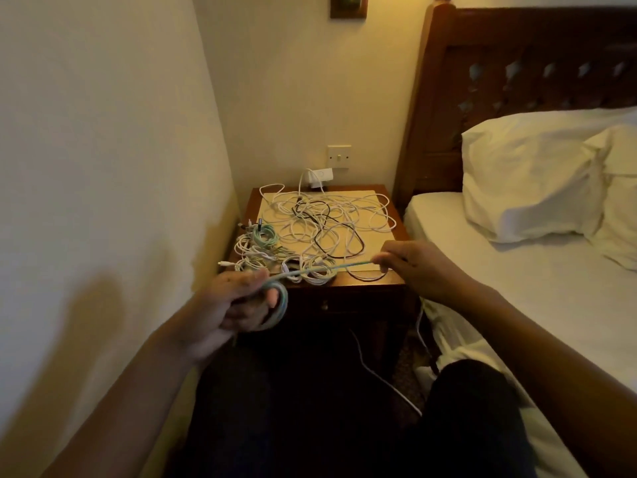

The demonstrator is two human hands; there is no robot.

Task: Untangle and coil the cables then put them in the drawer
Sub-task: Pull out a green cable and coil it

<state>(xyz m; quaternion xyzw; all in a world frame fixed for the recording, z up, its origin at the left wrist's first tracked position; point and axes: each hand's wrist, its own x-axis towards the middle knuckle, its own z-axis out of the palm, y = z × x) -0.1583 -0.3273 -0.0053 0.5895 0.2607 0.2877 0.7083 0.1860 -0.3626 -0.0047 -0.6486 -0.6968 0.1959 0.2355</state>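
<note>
Your left grip (238, 301) curls round a flat, round coil of the teal cable (355, 263), held before the front edge of the surface (372, 282). One thin, taut run leads right to your right grip (420, 267), which pinches it at the fingertips. On the surface: a loose tangle (327, 219) of white and black cords, with coiled bundles (258, 246) front-left. The wooden drawer (344, 303) below is closed.

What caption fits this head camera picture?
Left hand holds a teal cable coil while right hand pinches its tail taut over the cable-strewn nightstand.

hands (238, 301) coiling teal cable (331, 269), tangled cables (327, 219) on nightstand (365, 281)
</note>
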